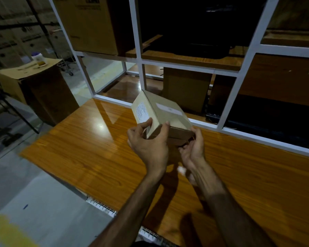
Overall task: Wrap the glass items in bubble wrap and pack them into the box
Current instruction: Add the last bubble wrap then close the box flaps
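A small brown cardboard box (165, 114) with white labels on its top and left side hangs tilted above the wooden table (89, 148). My left hand (148, 145) grips its near left corner, thumb on the labelled side and a finger on the top edge. My right hand (193, 148) holds the box from below at its near right corner, palm up, fingers curled under it. No glass items or bubble wrap are in view.
A white metal frame (141, 56) with shelves stands along the table's far edge, holding cardboard boxes (185, 88) and dark items. A large carton (37, 86) with a white jar (37, 58) on it stands at the left on the floor. A wire rack (103, 207) runs under the table's near edge.
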Demonstrator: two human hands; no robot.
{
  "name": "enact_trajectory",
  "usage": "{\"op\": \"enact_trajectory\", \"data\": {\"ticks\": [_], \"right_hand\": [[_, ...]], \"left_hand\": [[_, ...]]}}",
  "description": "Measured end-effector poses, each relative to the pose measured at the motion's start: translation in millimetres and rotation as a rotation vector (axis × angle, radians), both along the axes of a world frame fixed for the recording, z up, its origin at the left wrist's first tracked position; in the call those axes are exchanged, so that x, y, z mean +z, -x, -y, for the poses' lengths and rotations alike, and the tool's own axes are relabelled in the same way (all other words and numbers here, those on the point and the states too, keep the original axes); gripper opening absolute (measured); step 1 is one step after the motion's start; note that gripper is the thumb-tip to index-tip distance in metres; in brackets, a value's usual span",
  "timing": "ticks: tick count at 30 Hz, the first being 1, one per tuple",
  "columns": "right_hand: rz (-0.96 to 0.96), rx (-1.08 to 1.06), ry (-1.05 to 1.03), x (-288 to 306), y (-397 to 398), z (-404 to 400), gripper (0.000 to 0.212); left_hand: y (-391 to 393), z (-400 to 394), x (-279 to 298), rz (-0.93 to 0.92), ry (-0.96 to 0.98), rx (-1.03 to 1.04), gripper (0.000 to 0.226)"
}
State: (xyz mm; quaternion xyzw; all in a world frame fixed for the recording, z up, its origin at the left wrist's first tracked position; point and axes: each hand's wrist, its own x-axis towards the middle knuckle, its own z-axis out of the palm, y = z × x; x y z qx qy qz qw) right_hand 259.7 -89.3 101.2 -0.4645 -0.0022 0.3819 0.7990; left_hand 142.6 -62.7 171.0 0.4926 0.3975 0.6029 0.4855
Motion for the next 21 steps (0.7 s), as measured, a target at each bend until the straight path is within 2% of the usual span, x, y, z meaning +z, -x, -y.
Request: {"op": "enact_trajectory", "data": {"ticks": [5, 8, 17, 19, 21], "right_hand": [[0.259, -0.027, 0.103, 5.7, -5.0, 4.4, 0.031], [0.353, -0.025, 0.145, 4.8, -5.3, 0.9, 0.036], [0.424, -0.014, 0.279, -21.1, 5.0, -19.4, 0.016], [0.418, -0.008, 0.304, -29.8, 7.2, -26.3, 0.019], [0.371, -0.028, 0.313, -39.8, 10.6, -34.2, 0.040]], "left_hand": [[19.8, -48.6, -9.1, 0.029, 0.215, -0.179, 0.039], [23.5, -68.2, -18.9, -0.006, 0.311, -0.207, 0.039], [22.6, -105.0, -47.0, -0.090, 0.311, -0.301, 0.034], [22.5, -118.9, -58.9, -0.125, 0.306, -0.329, 0.030], [22.7, -134.7, -71.9, -0.180, 0.322, -0.397, 0.029]]}}
